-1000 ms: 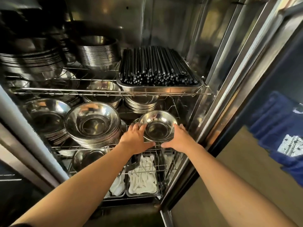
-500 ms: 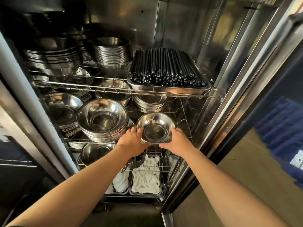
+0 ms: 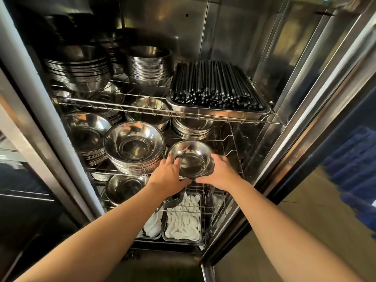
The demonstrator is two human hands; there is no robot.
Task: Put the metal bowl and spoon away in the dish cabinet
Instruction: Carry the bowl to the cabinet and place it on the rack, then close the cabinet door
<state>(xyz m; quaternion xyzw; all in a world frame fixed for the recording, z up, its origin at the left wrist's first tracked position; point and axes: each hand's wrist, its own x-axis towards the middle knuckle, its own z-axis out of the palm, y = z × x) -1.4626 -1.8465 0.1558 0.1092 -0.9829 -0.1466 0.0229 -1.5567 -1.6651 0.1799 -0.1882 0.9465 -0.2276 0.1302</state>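
1. Presently, we find both hands inside the open dish cabinet (image 3: 289, 82), at the centre of the frame, on the middle wire shelf (image 3: 230, 143).
2. We note the metal bowl (image 3: 190, 159) sits upright at the front right of that shelf, just right of centre frame, its mouth facing up and its inside bare.
3. The left hand (image 3: 168, 176) grips the bowl's left rim, fingers curled over the edge and thumb beneath.
4. The right hand (image 3: 218, 173) clasps the bowl's right and near side, thumb along the lower edge.
5. We cannot tell whether the bowl rests on the wire or is borne by the hands.
6. Just left of the bowl stands a stack of larger bowls (image 3: 135, 148), close to or touching the left hand's fingers.
7. Further stacks (image 3: 87, 137) occupy the left of the same shelf, and another stack (image 3: 192, 128) stands behind the bowl.
8. On the upper shelf, upper right of centre, a metal tray (image 3: 219, 111) holds black chopsticks (image 3: 215, 84); bowl stacks (image 3: 149, 66) fill the upper left.
9. On the lower shelf, below the hands, we record pans of white spoons (image 3: 183, 220) and a single bowl (image 3: 124, 188) to their left.
10. No metal spoon is identified in either hand.
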